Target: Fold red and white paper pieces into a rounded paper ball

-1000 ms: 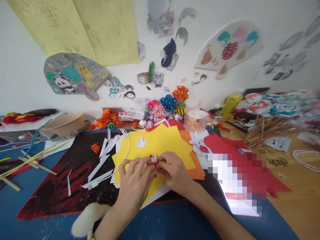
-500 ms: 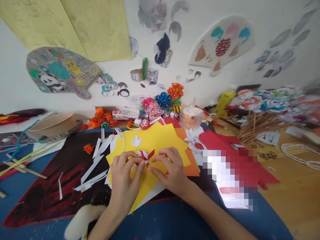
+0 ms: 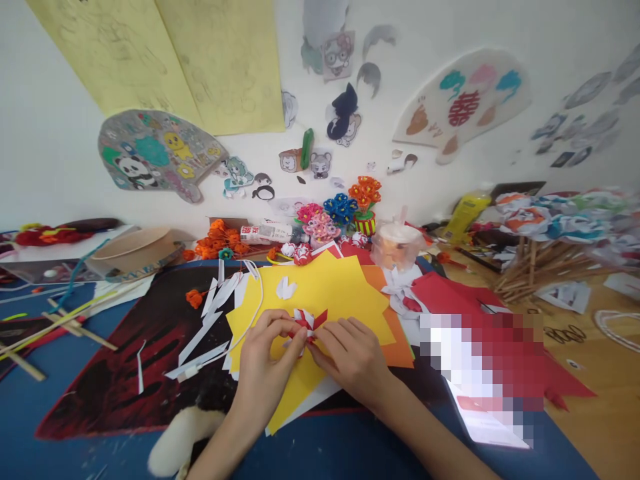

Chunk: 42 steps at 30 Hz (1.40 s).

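Just above the yellow paper (image 3: pixel 330 280), a small folded red-and-white paper piece (image 3: pixel 303 317) is pinched between the thumb and fingers of my left hand (image 3: pixel 273 353). A red pointed paper end sticks out of it to the upper right. My right hand (image 3: pixel 353 357) is closed at the lower right side of the same piece, its thumb and fingertips meeting there. Fingers cover part of the piece. Beyond my hands lies a small white paper scrap (image 3: pixel 287 289) on the yellow sheet.
White paper strips (image 3: pixel 203 337) and a white cable (image 3: pixel 257 300) lie to the left. Red paper (image 3: pixel 465 300) and a lit phone (image 3: pixel 485 413), partly pixelated, are at the right. Behind stand a lidded cup (image 3: pixel 397 243) and small craft flowers (image 3: pixel 340 208).
My right hand has closed in on the folded paper; its thumb and fingers were apart from it before. My left hand keeps its pinch. The whole view has shifted slightly.
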{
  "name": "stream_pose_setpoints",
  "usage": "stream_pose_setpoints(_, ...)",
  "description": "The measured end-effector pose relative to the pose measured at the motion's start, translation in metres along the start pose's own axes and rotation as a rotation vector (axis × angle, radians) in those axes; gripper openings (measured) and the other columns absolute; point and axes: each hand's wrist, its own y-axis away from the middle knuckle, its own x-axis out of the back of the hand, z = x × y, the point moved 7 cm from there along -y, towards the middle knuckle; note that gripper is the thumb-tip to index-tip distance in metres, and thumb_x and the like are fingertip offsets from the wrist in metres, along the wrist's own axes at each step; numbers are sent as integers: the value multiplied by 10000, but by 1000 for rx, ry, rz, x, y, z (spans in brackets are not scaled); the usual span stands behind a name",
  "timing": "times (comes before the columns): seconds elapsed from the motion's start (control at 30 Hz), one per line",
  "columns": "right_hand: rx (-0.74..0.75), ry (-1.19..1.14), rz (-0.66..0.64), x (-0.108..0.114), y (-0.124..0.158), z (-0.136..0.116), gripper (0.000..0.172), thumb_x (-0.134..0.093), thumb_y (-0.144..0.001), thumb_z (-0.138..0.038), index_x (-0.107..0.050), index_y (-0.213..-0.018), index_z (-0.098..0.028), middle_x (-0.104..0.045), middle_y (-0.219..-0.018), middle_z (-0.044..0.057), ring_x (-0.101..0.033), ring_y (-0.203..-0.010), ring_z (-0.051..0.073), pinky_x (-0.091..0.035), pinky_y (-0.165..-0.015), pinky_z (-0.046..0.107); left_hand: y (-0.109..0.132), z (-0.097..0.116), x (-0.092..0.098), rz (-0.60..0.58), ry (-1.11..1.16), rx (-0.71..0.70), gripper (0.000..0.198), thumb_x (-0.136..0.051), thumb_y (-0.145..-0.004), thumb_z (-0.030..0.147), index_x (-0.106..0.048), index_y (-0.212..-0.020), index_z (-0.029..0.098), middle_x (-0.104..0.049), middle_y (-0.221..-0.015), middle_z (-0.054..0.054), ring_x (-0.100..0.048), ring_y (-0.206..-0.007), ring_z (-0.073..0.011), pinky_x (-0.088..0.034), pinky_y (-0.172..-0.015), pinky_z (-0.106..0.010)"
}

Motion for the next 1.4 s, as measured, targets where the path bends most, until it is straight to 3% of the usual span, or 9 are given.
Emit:
stream_pose_setpoints(0.27,142,-9,-47,-9,3,-8,275,-466,-944,-92,-560,-701,-178,-546,-602,4,-490,-566,148,-371,-549,299,-3,5,-1,-43,-42,-57,149,-582,-877,211,-646,-742,202,-624,-927,-45,-608,-899,-204,-478,-797,-357)
stream_pose_setpoints(0.57,199,-39,-42,-10,5,-11,227,-460,-935,-77,-581,-760,-157,-580,-620,14,-528,-569,151,-424,-556,289,-7,1,-1,-72,93,30,132,-583,-869,229,-620,-744,208,-670,-921,-27,-634,-874,-184,-479,-781,-307)
stream_pose_setpoints(0.8,11,-67,23,-3,-1,-5,222,-503,-924,-102,-568,-725,-177,-625,-641,21,-549,-581,152,-412,-555,292,-9,0,-1,-89,131,28,136,-593,-860,232,-633,-733,206,-668,-881,-29,-637,-866,-186,-477,-786,-305)
stream_pose_setpoints(1.13,59,-55,19,-4,3,-9,199,-509,-917,-79,-557,-757,-187,-652,-696,31,-556,-598,155,-405,-573,305,-5,0,-4,-214,47,23,146,-653,-832,207,-596,-698,197,-621,-925,-29,-571,-919,-215,-414,-833,-363)
stream_pose_setpoints(1.27,-128,-232,-9,-4,7,6,26,-574,-922,-210,-574,-903,-193,-655,-861,60,-608,-776,199,-486,-690,333,-3,2,-2,-205,71,8,141,-617,-872,228,-595,-735,207,-615,-962,-26,-541,-959,-215,-388,-858,-361)
stream_pose_setpoints(1.4,-462,-479,-57,-13,16,29,461,-687,-832,-444,-518,-1196,-217,-545,-1236,131,-535,-1163,294,-492,-930,449,-4,-1,1,-190,195,55,136,-589,-893,262,-604,-768,213,-604,-973,-31,-537,-976,-212,-375,-883,-352)
